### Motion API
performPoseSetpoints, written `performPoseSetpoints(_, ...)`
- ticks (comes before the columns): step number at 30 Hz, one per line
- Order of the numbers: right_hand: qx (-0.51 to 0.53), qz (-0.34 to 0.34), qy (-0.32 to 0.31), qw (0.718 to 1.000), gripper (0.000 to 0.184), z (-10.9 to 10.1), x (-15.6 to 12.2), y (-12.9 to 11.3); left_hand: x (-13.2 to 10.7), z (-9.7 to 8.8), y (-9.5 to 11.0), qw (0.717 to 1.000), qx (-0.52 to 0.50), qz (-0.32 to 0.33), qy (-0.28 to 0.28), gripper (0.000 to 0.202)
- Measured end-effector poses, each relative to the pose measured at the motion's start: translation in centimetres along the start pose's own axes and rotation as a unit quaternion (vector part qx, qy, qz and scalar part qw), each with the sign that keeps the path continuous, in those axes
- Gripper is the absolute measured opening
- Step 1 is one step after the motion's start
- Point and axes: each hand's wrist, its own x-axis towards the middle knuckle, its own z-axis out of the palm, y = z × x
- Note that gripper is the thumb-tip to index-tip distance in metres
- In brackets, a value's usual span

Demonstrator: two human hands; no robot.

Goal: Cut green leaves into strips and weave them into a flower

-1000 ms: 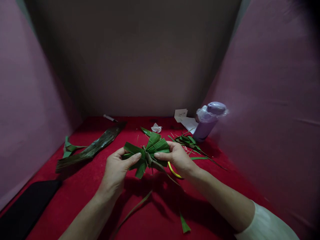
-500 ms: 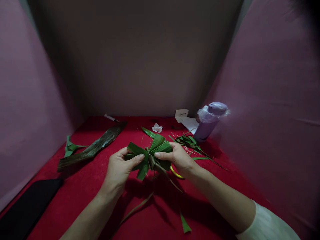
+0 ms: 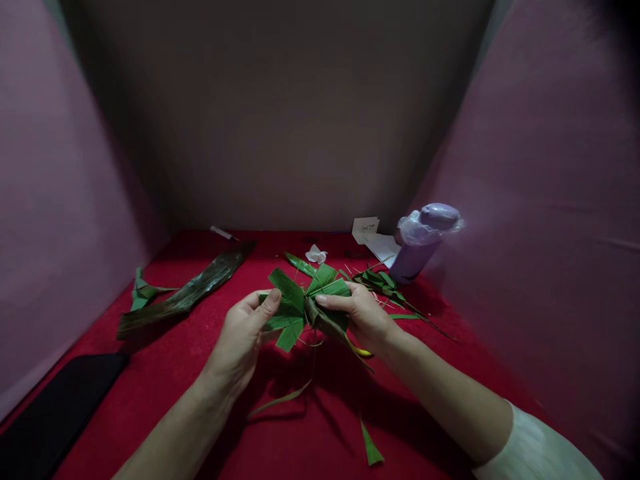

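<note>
Between my hands, above the red cloth, is a green leaf flower [image 3: 290,308] made of flat folded leaf pieces spread around a centre. My left hand [image 3: 244,327] pinches its left petals, thumb on top and fingers behind. On the other side my right hand [image 3: 363,313] grips the right petals, its thumb pressing near the middle. A brownish rolled leaf piece [image 3: 325,321] sticks out from the centre toward the lower right. Below hangs a thin dry strip [image 3: 285,398]. Something yellow and curved [image 3: 361,351] shows partly beneath my right hand.
A long dark leaf [image 3: 195,293] lies left, by a small folded green leaf [image 3: 143,291] and a black flat object [image 3: 65,407]. To the right, leaf scraps [image 3: 383,281] and thin sticks lie before a purple container [image 3: 417,257]. Behind are crumpled tissue [image 3: 316,254] and white papers [image 3: 383,248].
The leaf flower has shifted slightly right and tilted. My left thumb has moved up and outward from the centre onto the edge of a left petal.
</note>
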Motion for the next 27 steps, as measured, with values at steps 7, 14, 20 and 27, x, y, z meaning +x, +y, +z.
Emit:
performPoseSetpoints(7, 0.016, 0.005, -0.007, 1.000, 0.027, 0.39, -0.19, 0.12, -0.07, 0.42, -0.08, 0.999, 0.008, -0.034, 0.021, 0.027)
performPoseSetpoints(14, 0.024, 0.003, -0.007, 1.000, 0.028, 0.46, -0.24, 0.09, -0.32, 0.77, -0.11, 0.999, -0.017, -0.047, -0.003, 0.023)
performPoseSetpoints(20, 0.009, -0.009, -0.007, 1.000, 0.027, 0.41, -0.19, 0.49, -0.18, 0.80, -0.41, 0.999, -0.029, -0.041, 0.014, 0.021)
performPoseSetpoints(27, 0.014, -0.018, -0.006, 1.000, 0.026, 0.29, -0.08, 0.68, -0.14, 0.89, -0.31, 0.999, -0.020, -0.045, 0.024, 0.024)
